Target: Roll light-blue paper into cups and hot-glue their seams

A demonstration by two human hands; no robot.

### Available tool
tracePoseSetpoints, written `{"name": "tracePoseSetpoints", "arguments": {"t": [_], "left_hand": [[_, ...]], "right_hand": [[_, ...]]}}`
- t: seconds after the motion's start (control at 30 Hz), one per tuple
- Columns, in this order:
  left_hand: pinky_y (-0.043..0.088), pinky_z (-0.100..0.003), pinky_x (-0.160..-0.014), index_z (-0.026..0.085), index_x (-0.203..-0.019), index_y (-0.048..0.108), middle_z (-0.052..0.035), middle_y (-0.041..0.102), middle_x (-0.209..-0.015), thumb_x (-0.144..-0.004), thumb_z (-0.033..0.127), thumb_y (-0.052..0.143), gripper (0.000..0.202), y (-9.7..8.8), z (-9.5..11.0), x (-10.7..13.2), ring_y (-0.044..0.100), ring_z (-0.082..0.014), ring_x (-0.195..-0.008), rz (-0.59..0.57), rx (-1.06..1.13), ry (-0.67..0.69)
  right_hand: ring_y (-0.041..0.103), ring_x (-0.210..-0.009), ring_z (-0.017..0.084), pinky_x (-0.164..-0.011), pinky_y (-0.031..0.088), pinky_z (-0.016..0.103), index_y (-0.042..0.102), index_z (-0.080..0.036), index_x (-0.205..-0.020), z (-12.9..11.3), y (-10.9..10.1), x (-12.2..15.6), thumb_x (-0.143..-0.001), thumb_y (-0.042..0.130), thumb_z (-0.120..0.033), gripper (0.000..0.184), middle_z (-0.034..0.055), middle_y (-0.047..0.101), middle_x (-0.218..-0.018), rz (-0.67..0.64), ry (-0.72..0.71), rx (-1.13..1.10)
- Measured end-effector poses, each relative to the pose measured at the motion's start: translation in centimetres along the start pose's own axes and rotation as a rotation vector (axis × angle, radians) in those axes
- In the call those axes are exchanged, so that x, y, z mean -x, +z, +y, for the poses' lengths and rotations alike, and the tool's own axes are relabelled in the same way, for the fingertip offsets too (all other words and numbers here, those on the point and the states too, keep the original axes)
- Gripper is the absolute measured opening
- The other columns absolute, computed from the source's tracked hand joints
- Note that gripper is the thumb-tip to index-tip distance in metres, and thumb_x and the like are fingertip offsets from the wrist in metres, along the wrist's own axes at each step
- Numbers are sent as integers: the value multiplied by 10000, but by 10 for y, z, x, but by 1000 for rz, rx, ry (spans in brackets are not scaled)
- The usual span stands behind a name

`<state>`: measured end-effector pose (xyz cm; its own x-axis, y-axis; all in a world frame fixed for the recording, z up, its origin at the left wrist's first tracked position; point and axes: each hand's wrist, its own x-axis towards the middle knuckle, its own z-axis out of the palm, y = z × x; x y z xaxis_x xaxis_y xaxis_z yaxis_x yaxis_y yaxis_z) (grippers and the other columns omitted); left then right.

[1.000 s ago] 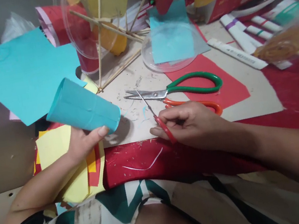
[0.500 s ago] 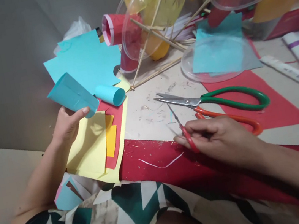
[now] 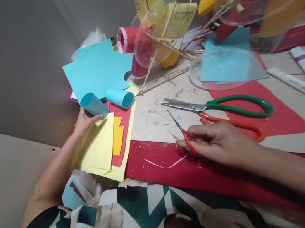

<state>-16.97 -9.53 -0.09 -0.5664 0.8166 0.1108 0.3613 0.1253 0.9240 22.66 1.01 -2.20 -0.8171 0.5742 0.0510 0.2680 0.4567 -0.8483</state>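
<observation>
My left hand [image 3: 85,122] is closed round a rolled tube of blue paper [image 3: 94,105] at the left of the work surface. Just right of it, a second blue paper tube [image 3: 120,97] lies on its side. Below that hand is a stack with a pale yellow sheet [image 3: 99,145], orange-yellow pieces [image 3: 118,135] and red paper. In my right hand [image 3: 216,138] are small scissors [image 3: 186,136] with red handles, their thin blades pointing up and left. Larger scissors [image 3: 216,106] with a green and an orange handle lie just beyond, partly on red paper [image 3: 285,114].
Cut blue sheets [image 3: 100,68] lie at the back left against the wall. A stick frame [image 3: 156,52] with plastic lids and paper cups stands at the back. A clear lid [image 3: 196,77] with blue paper and white tubes [image 3: 301,86] are at the right.
My left hand has lowered the blue tube to beside the second tube, over the paper stack. My right hand keeps the small scissors in nearly the same place. The view has shifted slightly.
</observation>
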Motion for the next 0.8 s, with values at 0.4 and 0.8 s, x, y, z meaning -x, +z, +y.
{"name": "tracePoseSetpoints", "arguments": {"t": [0.4,0.8], "left_hand": [[541,-508,-1040,287,-1398,343,-97,653,-1150,-563,461,967,1058,-2,5,-7,673,-346,-1171,57,4,114],[524,-554,-1055,260,-1327,451,-126,652,-1273,-634,345,895,827,15,-10,-22,648,-348,-1198,113,-55,208]], "right_hand": [[360,-483,116,-462,304,268,449,-230,-564,0,-1,0,-877,573,-711,587,-40,354,-507,-3,-27,26],[308,-473,101,-459,273,258,361,-238,-589,13,2,1,-908,606,-546,507,-63,324,-513,20,-97,71]]}}
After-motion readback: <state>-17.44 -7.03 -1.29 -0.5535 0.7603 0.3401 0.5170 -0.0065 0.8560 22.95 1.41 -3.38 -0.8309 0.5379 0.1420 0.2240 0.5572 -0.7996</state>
